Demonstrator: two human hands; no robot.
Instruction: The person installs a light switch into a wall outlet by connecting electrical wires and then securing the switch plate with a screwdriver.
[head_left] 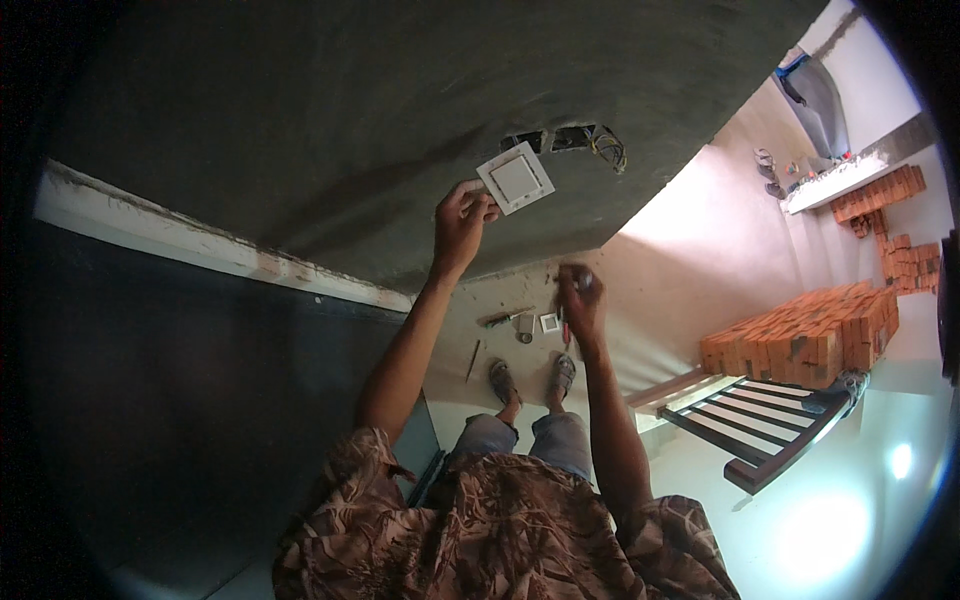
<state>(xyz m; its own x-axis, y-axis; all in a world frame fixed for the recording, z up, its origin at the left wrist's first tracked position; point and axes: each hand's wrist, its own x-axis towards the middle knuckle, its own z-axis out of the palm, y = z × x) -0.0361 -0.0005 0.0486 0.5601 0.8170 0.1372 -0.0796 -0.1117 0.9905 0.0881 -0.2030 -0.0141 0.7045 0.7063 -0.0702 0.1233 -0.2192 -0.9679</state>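
Note:
My left hand [466,218] grips a square white wall switch plate [516,179] by its lower left edge, its fingers closed. The tilted plate is in front of the dark plastered wall and partly covers an open wall box [525,141]. Beside that is a second opening [573,138], with loose wires [609,149] hanging at its right. Lower and to the right, my right hand [583,298] is closed, its fingers curled; what it holds, if anything, I cannot make out. Just below it shows a slim red-handled tool [567,333]; whether it touches the hand is unclear.
On the floor lie a screwdriver [507,316], a roll of tape [526,338], a small white square frame [550,323] and a thin rod [473,361]. Stacked orange bricks [790,335] stand at the right, beside a dark railing [755,430]. A white ledge [220,250] runs along the left.

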